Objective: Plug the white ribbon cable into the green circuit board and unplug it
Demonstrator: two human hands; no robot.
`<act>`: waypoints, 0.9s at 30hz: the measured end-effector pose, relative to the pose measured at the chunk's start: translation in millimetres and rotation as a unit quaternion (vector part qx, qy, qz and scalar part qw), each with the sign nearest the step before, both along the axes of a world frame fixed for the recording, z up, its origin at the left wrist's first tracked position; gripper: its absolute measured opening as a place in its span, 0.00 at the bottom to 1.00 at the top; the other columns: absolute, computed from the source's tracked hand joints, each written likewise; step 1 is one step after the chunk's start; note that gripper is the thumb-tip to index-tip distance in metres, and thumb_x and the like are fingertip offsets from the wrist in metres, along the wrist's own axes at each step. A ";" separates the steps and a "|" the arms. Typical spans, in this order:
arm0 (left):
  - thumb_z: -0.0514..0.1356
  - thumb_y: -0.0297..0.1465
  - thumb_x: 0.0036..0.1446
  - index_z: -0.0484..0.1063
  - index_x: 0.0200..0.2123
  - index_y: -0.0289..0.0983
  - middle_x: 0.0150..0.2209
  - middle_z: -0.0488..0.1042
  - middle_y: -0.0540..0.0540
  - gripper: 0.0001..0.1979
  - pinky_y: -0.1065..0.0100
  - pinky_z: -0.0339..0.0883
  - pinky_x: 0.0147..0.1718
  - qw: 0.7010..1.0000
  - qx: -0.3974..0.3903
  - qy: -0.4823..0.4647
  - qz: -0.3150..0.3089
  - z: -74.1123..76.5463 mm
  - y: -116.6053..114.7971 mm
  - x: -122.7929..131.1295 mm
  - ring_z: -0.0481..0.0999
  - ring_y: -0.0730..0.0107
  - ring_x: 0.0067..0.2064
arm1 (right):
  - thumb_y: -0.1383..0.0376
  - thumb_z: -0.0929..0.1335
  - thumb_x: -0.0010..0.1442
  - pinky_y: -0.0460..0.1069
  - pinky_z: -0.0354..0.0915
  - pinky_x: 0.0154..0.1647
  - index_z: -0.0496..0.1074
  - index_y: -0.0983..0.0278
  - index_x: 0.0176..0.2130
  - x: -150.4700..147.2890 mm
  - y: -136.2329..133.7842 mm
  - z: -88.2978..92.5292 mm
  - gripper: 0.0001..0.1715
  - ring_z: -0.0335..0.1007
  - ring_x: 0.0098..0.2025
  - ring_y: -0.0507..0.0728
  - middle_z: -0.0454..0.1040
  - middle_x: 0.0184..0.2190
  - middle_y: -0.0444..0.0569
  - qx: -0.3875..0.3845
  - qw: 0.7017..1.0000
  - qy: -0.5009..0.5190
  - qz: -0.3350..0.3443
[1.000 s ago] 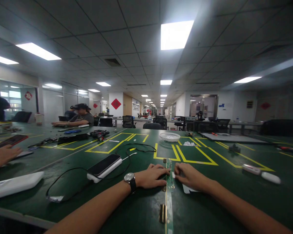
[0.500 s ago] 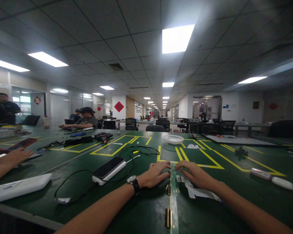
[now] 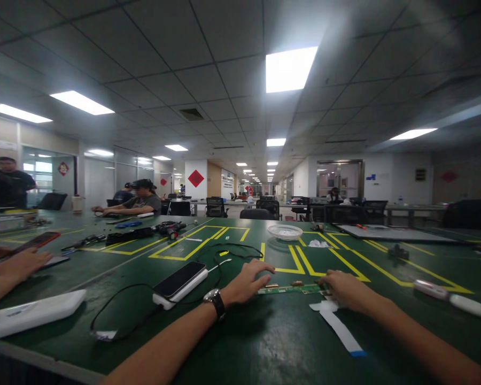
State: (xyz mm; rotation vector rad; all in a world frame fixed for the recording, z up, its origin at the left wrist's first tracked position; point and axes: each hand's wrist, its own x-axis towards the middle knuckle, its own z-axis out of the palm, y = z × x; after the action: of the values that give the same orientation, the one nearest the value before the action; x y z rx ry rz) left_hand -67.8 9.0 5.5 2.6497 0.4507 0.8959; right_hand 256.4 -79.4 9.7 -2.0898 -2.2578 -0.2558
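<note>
A long, narrow green circuit board [image 3: 291, 289] now lies crosswise in front of me, with gold-coloured tabs along its far edge. My right hand [image 3: 342, 289] is closed around the board's right end, its fingertips partly hidden. By the left end is my left hand [image 3: 246, 280], wearing a wristwatch [image 3: 215, 303], with thumb and index finger apart. Whether it touches the board I cannot tell. A white flat ribbon cable [image 3: 340, 327] with a blue tip runs from under my right hand toward me over the green table [image 3: 280, 342].
A phone [image 3: 182, 279] rests on a white power bank [image 3: 188, 289] with a black cable [image 3: 120, 291] at left. Farther back stands a white basket [image 3: 284, 232]. A white device [image 3: 32, 313] lies near left; another person's hand [image 3: 22, 264] is beyond it.
The board has turned from pointing away from me to lying crosswise. My right hand moved right with its end, and my left hand's fingers have spread. The ribbon cable now trails toward me.
</note>
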 end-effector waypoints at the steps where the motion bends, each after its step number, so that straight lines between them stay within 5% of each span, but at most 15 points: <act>1: 0.50 0.38 0.69 0.69 0.52 0.40 0.55 0.71 0.46 0.15 0.61 0.56 0.58 1.000 0.005 -0.003 -0.002 -0.6 1.9 -0.8 0.66 0.62 0.56 | 0.68 0.63 0.60 0.57 0.65 0.44 0.78 0.59 0.48 0.4 -0.4 -0.6 0.20 0.72 0.46 0.66 0.75 0.43 0.56 0.002 1.000 -0.006 -0.015; 12: 0.51 0.38 0.70 0.68 0.52 0.43 0.52 0.72 0.47 0.13 0.58 0.55 0.55 0.992 0.073 0.106 0.012 -0.4 -11.3 1.6 0.66 0.61 0.54 | 0.58 0.57 0.68 0.60 0.63 0.49 0.73 0.64 0.51 -59.2 -6.9 -14.1 0.23 0.67 0.52 0.67 0.72 0.48 0.60 0.098 0.995 0.006 -0.033; 27: 0.52 0.41 0.69 0.64 0.58 0.45 0.58 0.68 0.43 0.18 0.49 0.61 0.53 0.978 0.082 0.194 0.001 -8.2 -7.6 2.7 0.65 0.54 0.58 | 0.60 0.55 0.67 0.61 0.65 0.46 0.70 0.65 0.54 -55.0 -10.6 -30.7 0.25 0.64 0.55 0.70 0.69 0.53 0.63 0.063 0.997 -0.009 -0.034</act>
State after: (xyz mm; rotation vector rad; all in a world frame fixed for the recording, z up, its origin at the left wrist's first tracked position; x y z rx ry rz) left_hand -65.1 1.4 -2.7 2.9848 0.4863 0.4258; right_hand 201.4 -90.0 -21.1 -2.1099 -2.1235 -0.4108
